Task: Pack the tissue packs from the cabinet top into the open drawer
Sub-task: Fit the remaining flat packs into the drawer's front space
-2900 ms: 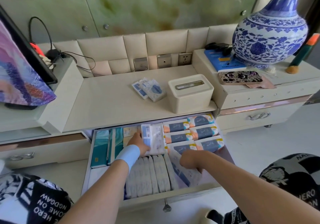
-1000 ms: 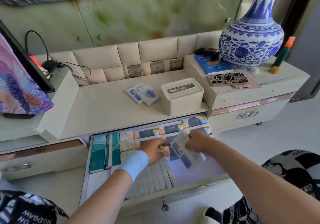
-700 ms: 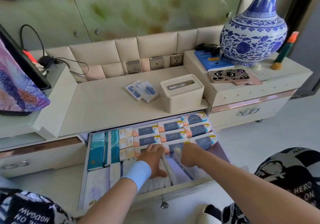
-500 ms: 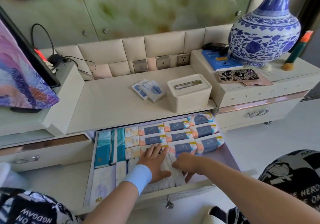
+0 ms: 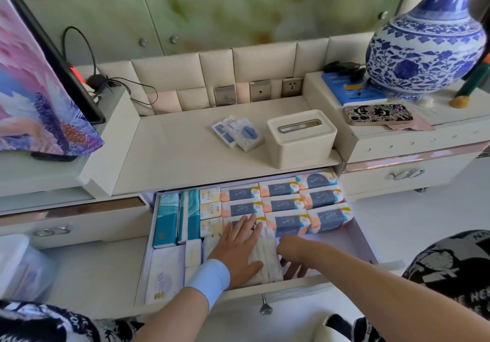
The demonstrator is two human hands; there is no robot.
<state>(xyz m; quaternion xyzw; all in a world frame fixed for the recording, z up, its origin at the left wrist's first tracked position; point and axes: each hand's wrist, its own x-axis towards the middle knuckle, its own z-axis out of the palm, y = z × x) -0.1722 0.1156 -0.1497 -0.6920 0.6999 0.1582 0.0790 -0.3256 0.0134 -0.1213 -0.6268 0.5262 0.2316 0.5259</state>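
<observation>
The open drawer [image 5: 363,243] below the cabinet top holds rows of orange and blue tissue packs [image 5: 286,204], teal packs at the left and a row of white packs [image 5: 266,259] at the front. My left hand [image 5: 238,249] lies flat with straight fingers on the white packs. My right hand [image 5: 294,257] reaches down beside that row at its right end, fingers pointing down and partly hidden. Two small white and blue tissue packs [image 5: 238,133] lie on the cabinet top [image 5: 180,151].
A cream tissue box [image 5: 301,139] stands on the cabinet top at the right, above the drawer. A blue and white vase [image 5: 424,50], a phone [image 5: 377,115] and a blue booklet sit on the raised right cabinet. A screen leans at the left.
The pack my right hand held above the drawer has gone down into the white row. My left hand moved onto the row and flattened on it.
</observation>
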